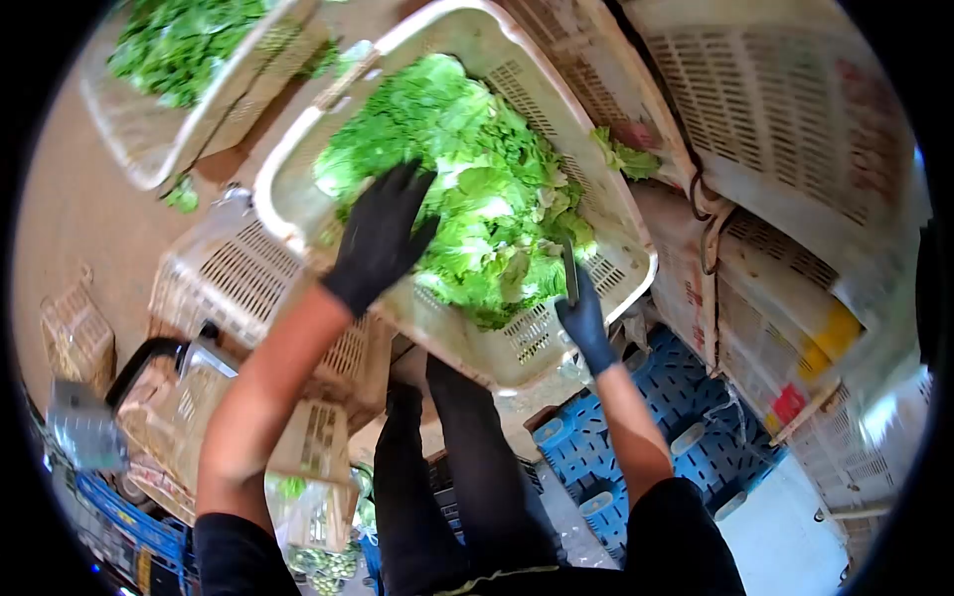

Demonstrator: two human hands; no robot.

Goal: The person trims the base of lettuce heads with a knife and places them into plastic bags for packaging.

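Observation:
Leafy green lettuce (487,199) lies heaped in a large white slotted plastic crate (373,89) in front of me. My left hand (386,233), in a black glove, is over the near left part of the leaves with its fingers spread, holding nothing. At the crate's right side my right hand (588,323), in a dark glove, is closed around a knife (570,270). The knife's narrow dark blade points up toward the far side, beside the edge of the lettuce. The fingers hide its handle.
Another crate (214,99) of greens stands at the upper left. Stacked crates (765,119) line the right side. Below right lies a blue slotted plastic pallet (676,397). More crates (234,268) sit at the left, and a bag of small green vegetables (323,566) is near my legs.

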